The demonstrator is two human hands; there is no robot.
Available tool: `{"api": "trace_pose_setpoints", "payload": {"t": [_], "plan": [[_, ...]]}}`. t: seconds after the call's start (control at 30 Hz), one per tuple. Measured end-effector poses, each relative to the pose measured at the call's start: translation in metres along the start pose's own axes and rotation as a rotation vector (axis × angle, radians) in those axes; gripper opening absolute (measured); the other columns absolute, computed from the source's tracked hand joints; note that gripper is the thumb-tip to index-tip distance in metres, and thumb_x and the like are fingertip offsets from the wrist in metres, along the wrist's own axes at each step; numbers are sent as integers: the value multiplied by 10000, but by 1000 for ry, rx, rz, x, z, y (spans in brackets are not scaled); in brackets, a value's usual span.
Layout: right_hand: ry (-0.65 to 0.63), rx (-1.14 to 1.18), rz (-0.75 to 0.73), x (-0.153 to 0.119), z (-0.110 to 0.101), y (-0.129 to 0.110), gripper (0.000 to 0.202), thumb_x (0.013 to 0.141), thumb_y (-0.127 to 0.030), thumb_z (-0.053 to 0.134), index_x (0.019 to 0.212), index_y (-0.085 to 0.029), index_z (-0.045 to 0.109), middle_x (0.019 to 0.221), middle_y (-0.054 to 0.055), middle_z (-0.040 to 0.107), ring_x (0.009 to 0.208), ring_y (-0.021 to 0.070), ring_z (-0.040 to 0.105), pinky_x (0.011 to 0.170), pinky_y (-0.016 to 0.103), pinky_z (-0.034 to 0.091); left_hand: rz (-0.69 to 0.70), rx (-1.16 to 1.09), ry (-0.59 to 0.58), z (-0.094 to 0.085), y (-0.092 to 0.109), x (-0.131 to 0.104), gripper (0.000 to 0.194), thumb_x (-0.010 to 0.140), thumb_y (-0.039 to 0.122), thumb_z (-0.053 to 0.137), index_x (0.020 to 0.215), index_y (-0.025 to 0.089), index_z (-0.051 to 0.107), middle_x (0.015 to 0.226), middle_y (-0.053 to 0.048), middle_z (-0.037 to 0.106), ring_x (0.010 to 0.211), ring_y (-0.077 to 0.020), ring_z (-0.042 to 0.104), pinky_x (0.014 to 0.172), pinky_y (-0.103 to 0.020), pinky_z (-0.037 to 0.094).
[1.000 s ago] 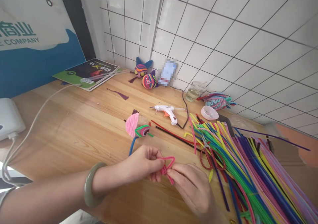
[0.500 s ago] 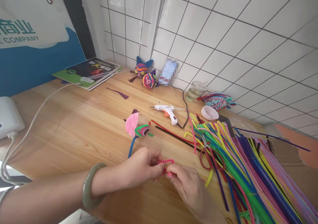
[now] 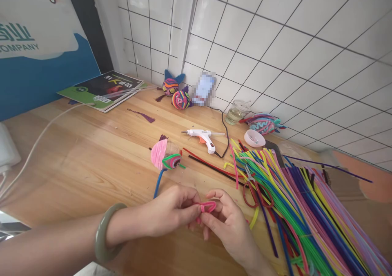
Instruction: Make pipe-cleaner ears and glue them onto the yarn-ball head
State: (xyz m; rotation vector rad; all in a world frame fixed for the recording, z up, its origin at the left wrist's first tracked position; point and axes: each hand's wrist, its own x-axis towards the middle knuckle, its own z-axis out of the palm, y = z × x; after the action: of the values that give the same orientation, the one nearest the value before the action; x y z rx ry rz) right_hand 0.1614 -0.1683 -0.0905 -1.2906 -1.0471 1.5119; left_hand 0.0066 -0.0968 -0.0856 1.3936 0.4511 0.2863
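Note:
My left hand (image 3: 173,210), with a green bangle (image 3: 102,233) on its wrist, pinches a pink pipe cleaner (image 3: 208,206) bent into a small loop. The thumb of my right hand (image 3: 231,227) presses on the same piece from the other side, its index finger arched over the loop. Part of the pipe cleaner is hidden by my fingers. Beyond my left hand sits a round ornament (image 3: 159,154), half wrapped in pink, with a green-edged eye shape (image 3: 172,161). A blue pipe cleaner (image 3: 159,182) sticks out below it.
A white glue gun (image 3: 202,137) lies mid-table. To the right are red-handled scissors (image 3: 251,194) on a large pile of pipe cleaners (image 3: 294,210). Finished ornaments (image 3: 180,99), a phone (image 3: 204,89), a glass jar (image 3: 237,112) and a small bowl (image 3: 255,138) stand near the tiled wall.
The pink pipe cleaner now shows as a closed loop. My right hand has turned and its fingers have loosened and lifted. The view has shifted slightly.

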Motion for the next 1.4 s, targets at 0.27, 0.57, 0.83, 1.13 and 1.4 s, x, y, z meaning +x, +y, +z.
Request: {"api": "trace_pose_setpoints", "payload": {"t": [0.27, 0.57, 0.83, 1.13, 1.4], "plan": [[47, -56, 44, -1, -4, -4, 346, 743, -262, 647, 965, -196, 391, 651, -27, 643, 512, 96, 561, 441, 189, 449, 3, 33, 24, -1, 8, -3, 407, 879, 422, 331, 789, 114, 582, 719, -57, 623, 644, -123, 561, 603, -221, 440], [55, -60, 48, -1, 0, -4, 332, 735, -273, 653, 952, -195, 413, 633, -44, 619, 495, 88, 548, 443, 189, 448, -21, -30, 55, 2, 0, 0, 338, 858, 413, 400, 762, 124, 546, 688, -41, 624, 598, -105, 537, 563, -207, 417], [13, 112, -60, 4, -4, 0, 276, 820, -359, 546, 1002, -184, 434, 681, -1, 615, 580, 128, 581, 464, 225, 458, -52, -228, 147, 1, 0, 5, 329, 813, 422, 485, 685, 120, 513, 607, -14, 578, 536, -88, 521, 546, -212, 429], [62, 6, -62, -1, 2, -3, 265, 813, -312, 561, 1003, -192, 420, 728, 3, 627, 616, 126, 581, 523, 240, 464, -39, -307, 102, 1, -4, 6, 311, 825, 412, 478, 709, 126, 521, 607, -31, 630, 549, -93, 549, 551, -200, 430], [50, -68, -106, -1, 2, -6, 205, 827, -273, 528, 976, -193, 413, 682, -2, 629, 590, 123, 581, 517, 233, 461, -98, -424, 50, -2, -7, 9, 421, 841, 441, 407, 677, 102, 594, 622, -63, 636, 529, -111, 555, 538, -216, 432]]}}
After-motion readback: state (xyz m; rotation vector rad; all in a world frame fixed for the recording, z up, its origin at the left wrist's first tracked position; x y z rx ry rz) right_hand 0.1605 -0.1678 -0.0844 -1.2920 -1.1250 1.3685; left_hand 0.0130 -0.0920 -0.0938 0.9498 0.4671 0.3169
